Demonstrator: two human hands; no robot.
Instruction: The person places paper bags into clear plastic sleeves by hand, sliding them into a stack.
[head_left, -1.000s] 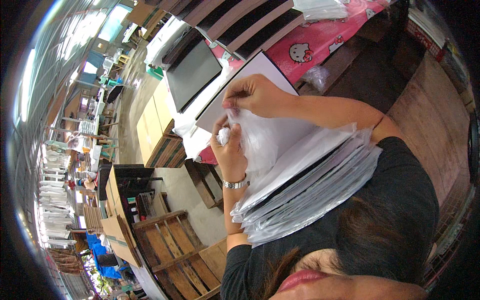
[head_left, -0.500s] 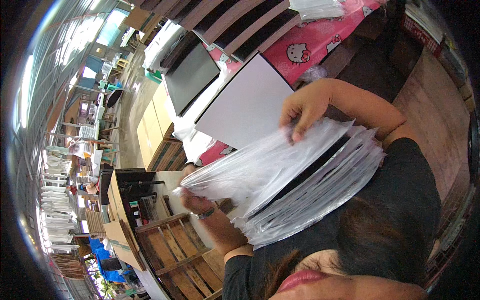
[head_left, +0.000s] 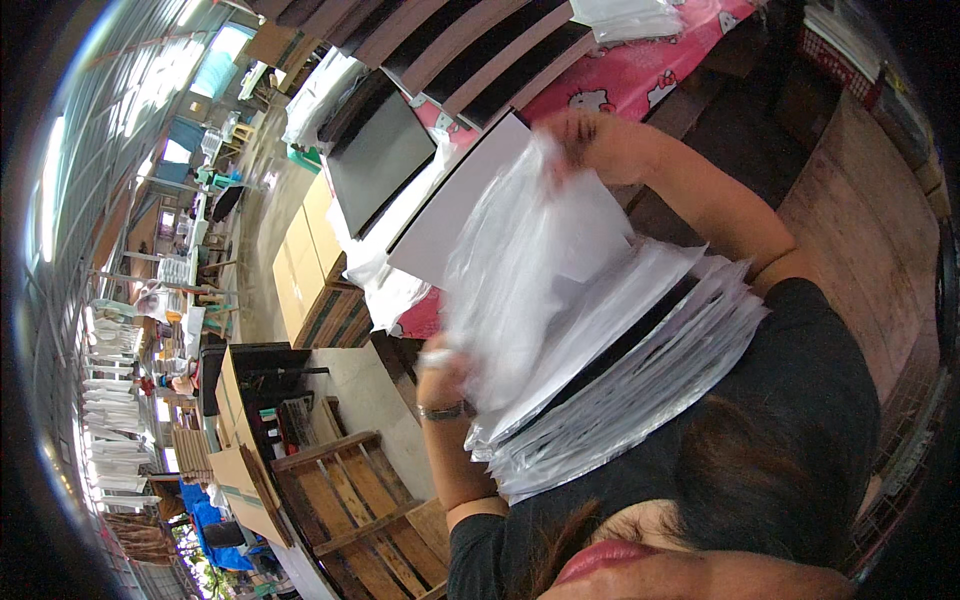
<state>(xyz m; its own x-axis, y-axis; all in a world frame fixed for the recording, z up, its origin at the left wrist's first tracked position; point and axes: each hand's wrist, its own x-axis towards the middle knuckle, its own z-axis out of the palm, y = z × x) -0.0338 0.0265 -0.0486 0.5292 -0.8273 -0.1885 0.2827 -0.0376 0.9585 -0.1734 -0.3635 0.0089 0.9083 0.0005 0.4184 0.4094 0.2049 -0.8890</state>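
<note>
My left hand (head_left: 445,375), with a metal-banded watch on the wrist, is closed on the left edge of a thin clear plastic sleeve (head_left: 520,270). My right hand (head_left: 568,150) grips the far edge of the same sleeve; its fingers are smeared by motion. Stretched between both hands, the sleeve is blurred and hangs above a white-faced board (head_left: 450,210) with a dark edge. Against my body leans a thick stack of plastic sleeves (head_left: 625,400), with a black strip (head_left: 600,365) showing among them.
A dark grey board (head_left: 380,160) lies beyond on a table with a pink patterned cover (head_left: 640,85). Several dark boards (head_left: 460,60) are lined up at the back. Cardboard boxes (head_left: 305,250) stand at left, with a wooden pallet (head_left: 370,510) nearer me.
My right hand has moved up and away from the stack, lifting the sleeve's edge. My left hand has come rightward. The sleeve now stands raised over the white board.
</note>
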